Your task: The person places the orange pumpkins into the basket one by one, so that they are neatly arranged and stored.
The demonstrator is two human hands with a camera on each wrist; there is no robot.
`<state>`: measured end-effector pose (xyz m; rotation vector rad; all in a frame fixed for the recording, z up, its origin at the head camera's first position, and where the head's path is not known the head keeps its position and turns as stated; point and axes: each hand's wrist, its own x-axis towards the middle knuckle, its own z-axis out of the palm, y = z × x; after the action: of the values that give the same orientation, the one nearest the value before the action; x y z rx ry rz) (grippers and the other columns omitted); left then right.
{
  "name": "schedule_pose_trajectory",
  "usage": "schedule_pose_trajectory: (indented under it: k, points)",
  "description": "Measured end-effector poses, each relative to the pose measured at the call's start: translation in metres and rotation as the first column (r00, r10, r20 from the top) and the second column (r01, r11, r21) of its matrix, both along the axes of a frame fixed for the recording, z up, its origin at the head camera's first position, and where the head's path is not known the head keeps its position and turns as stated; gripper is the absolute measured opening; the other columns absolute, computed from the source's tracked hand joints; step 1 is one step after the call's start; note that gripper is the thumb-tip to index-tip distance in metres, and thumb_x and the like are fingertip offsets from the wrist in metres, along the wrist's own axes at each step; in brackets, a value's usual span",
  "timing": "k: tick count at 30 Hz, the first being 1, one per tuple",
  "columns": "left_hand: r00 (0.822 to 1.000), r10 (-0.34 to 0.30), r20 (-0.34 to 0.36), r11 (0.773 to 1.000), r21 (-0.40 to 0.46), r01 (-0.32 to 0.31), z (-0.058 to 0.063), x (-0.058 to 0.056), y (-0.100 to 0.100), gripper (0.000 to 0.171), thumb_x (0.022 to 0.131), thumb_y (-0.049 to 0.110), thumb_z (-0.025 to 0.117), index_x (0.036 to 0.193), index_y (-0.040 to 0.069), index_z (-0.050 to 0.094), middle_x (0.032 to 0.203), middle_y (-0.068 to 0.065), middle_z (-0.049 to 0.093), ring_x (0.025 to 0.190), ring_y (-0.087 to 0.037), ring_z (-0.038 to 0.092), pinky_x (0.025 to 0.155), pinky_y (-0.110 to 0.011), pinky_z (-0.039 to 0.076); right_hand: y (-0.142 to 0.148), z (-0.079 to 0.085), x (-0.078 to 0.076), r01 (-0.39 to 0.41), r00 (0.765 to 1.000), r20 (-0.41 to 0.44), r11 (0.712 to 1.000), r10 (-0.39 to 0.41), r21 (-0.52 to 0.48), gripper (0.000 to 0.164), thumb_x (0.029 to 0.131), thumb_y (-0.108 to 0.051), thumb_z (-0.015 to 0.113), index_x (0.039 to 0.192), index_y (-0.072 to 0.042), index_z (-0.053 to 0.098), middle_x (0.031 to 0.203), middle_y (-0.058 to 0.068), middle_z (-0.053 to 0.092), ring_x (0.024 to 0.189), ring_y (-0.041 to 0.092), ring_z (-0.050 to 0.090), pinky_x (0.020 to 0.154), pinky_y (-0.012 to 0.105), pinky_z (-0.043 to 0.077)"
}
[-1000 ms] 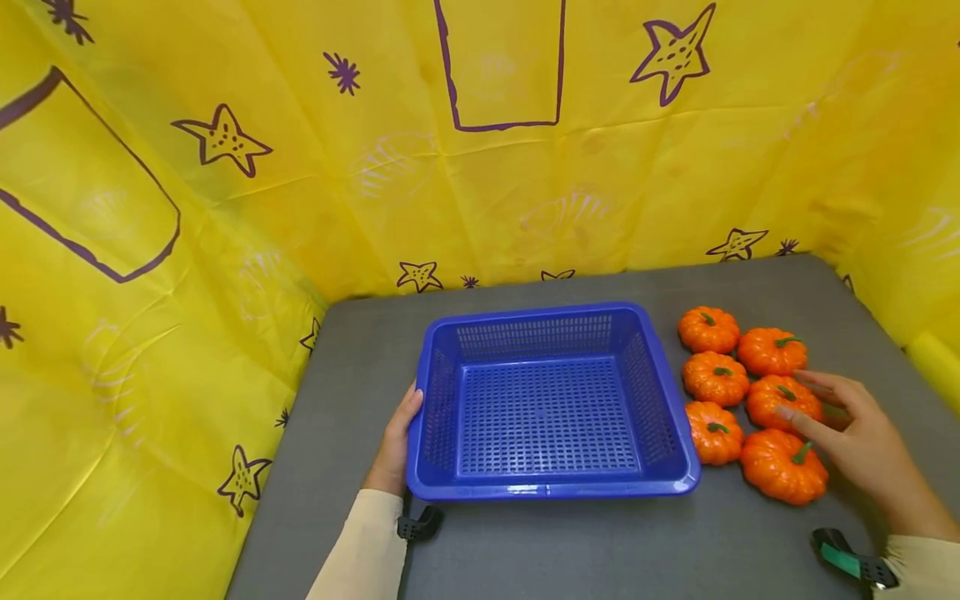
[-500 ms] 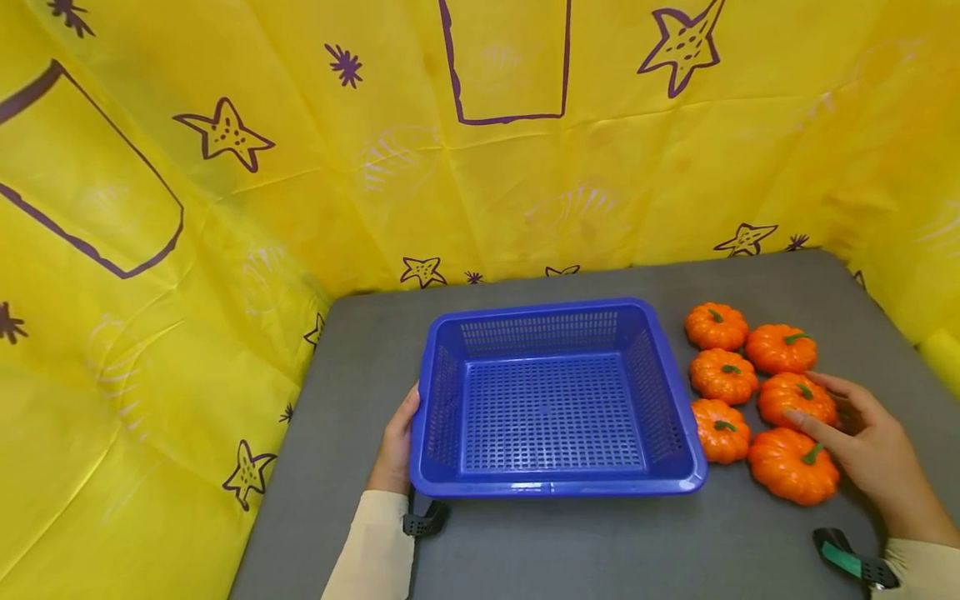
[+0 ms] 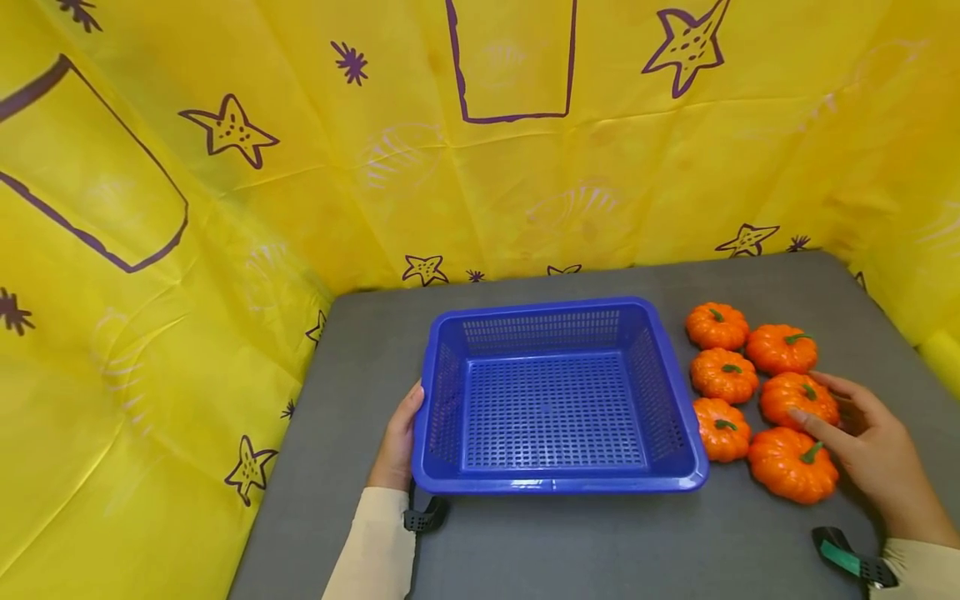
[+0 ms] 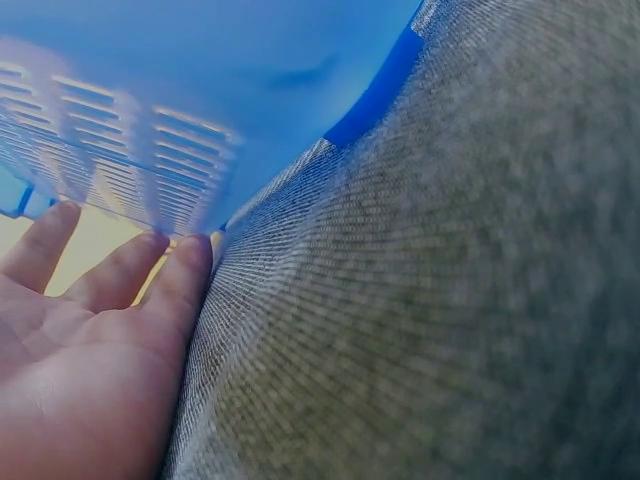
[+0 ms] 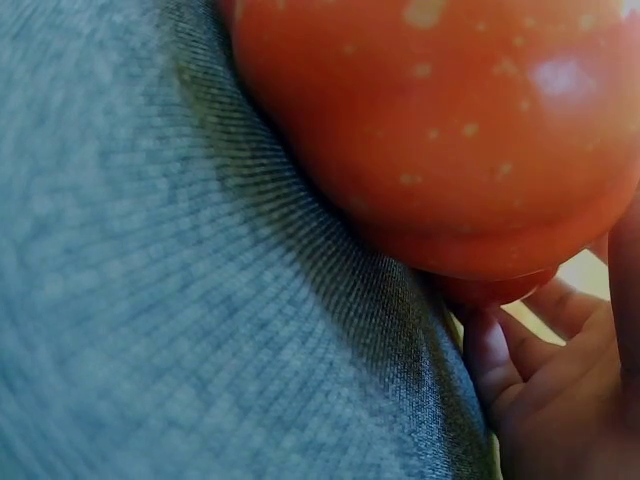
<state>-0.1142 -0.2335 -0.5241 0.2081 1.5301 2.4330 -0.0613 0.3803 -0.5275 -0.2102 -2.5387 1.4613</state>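
A blue plastic basket (image 3: 555,417) with slotted walls stands on the grey table, nothing inside it. My left hand (image 3: 397,437) is at its left side, thumb at the rim; the left wrist view shows the extended fingers (image 4: 182,275) against the slotted wall. To the right, small orange pumpkins with green stems form two columns. My right hand (image 3: 873,454) holds the middle pumpkin (image 3: 797,402) of the right column, thumb on its near side and fingers round its right side. In the right wrist view, the nearest pumpkin (image 5: 450,130) largely hides the held one.
Pumpkins surround the held one: one behind (image 3: 780,350), one in front (image 3: 791,471), and a left column including a middle pumpkin (image 3: 722,377) beside the basket's right rim. A yellow patterned cloth (image 3: 510,192) hangs behind the grey table (image 3: 570,550) and along its sides.
My right hand has closed in on the middle pumpkin of the right column, its thumb now against it. The left hand stays at the basket; the head view has shifted slightly.
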Motion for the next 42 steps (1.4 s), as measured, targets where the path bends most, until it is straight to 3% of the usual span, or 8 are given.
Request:
schedule_pose_trajectory:
  k: [7, 15, 22, 31, 37, 42]
  points:
    - [1.0, 0.009, -0.006, 1.0, -0.012, -0.01, 0.0, -0.001, 0.001, 0.062, 0.113, 0.041, 0.045, 0.167, 0.01, 0.039, 0.136, -0.018, 0.065, 0.107, -0.025, 0.068, 0.088, -0.038, 0.059, -0.001, 0.005, 0.001, 0.029, 0.999, 0.013, 1.0, -0.029, 0.006, 0.068, 0.099, -0.018, 0.083, 0.162, -0.025, 0.055, 0.123, -0.03, 0.053, 0.102, -0.013, 0.051, 0.078, 0.005, 0.039]
    - [1.0, 0.007, -0.02, 1.0, -0.023, -0.007, 0.002, -0.001, 0.001, 0.062, 0.114, 0.04, 0.044, 0.167, 0.008, 0.039, 0.138, -0.023, 0.063, 0.108, -0.027, 0.067, 0.088, -0.039, 0.059, -0.004, 0.014, 0.003, 0.053, 0.998, -0.035, 0.998, -0.053, 0.023, 0.067, 0.101, -0.016, 0.08, 0.162, -0.024, 0.055, 0.135, -0.029, 0.051, 0.109, -0.014, 0.046, 0.082, 0.003, 0.036]
    - [0.999, -0.004, -0.032, 1.0, -0.013, 0.004, 0.0, -0.001, 0.0, 0.062, 0.114, 0.037, 0.042, 0.167, 0.006, 0.037, 0.136, -0.022, 0.064, 0.108, -0.026, 0.067, 0.088, -0.039, 0.059, -0.008, 0.028, 0.003, 0.003, 0.988, -0.157, 0.999, -0.008, -0.032, 0.067, 0.096, 0.005, 0.077, 0.158, -0.015, 0.059, 0.135, -0.025, 0.056, 0.114, -0.009, 0.052, 0.086, 0.003, 0.038]
    - [0.999, -0.004, -0.038, 1.0, -0.03, 0.003, 0.0, -0.002, 0.001, 0.063, 0.114, 0.038, 0.042, 0.17, 0.012, 0.036, 0.145, -0.028, 0.057, 0.111, -0.027, 0.067, 0.09, -0.04, 0.059, -0.024, 0.051, 0.0, -0.052, 0.96, -0.278, 0.996, 0.031, -0.067, 0.074, 0.086, 0.026, 0.072, 0.153, -0.003, 0.061, 0.136, -0.013, 0.062, 0.118, 0.001, 0.059, 0.092, 0.006, 0.043]
    - [1.0, -0.009, -0.028, 1.0, -0.023, 0.008, -0.001, -0.003, 0.0, 0.064, 0.113, 0.039, 0.044, 0.171, 0.014, 0.034, 0.148, -0.029, 0.055, 0.112, -0.028, 0.066, 0.091, -0.039, 0.058, -0.037, 0.069, -0.002, -0.1, 0.94, -0.334, 0.993, 0.076, -0.056, 0.08, 0.079, 0.035, 0.07, 0.151, 0.0, 0.062, 0.139, -0.002, 0.064, 0.12, 0.006, 0.061, 0.093, 0.009, 0.047]
    - [1.0, 0.002, -0.016, 1.0, -0.031, -0.003, -0.001, -0.001, -0.001, 0.066, 0.113, 0.041, 0.047, 0.172, 0.016, 0.034, 0.151, -0.029, 0.053, 0.113, -0.028, 0.065, 0.091, -0.039, 0.058, -0.053, 0.085, -0.001, -0.142, 0.933, -0.336, 0.99, 0.129, -0.014, 0.078, 0.077, 0.035, 0.073, 0.149, 0.007, 0.06, 0.136, -0.002, 0.064, 0.112, 0.007, 0.063, 0.09, 0.009, 0.048]
